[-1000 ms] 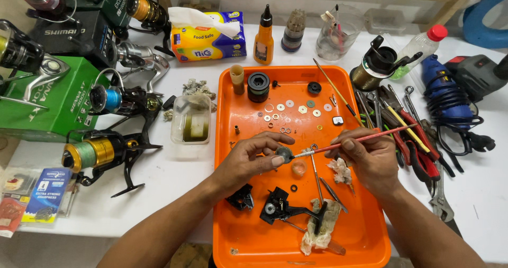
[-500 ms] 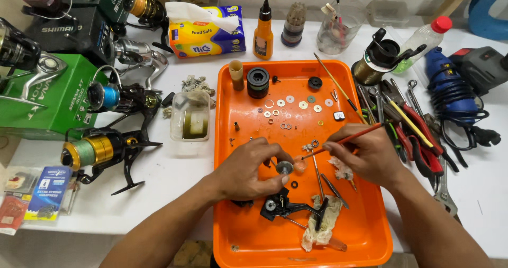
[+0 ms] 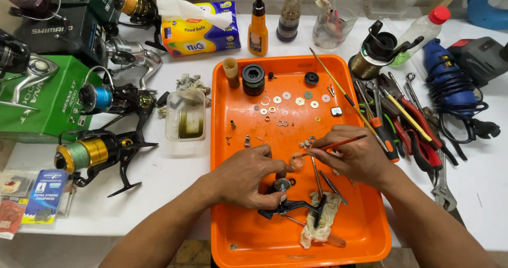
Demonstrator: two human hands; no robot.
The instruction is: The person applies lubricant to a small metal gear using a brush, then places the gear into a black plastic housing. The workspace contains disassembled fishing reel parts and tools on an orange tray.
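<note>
Hands, two: left hand on reel part, right hand gripping brush

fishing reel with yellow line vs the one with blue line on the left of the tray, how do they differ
The reel with yellow line lies nearer the person, on bare white table; the reel with blue line sits farther back, beside the green box. The yellow one's spool looks bigger and shows gold trim; the blue one's spool is smaller. Both have black bodies and lie left of the orange tray, untouched by either hand.
</note>
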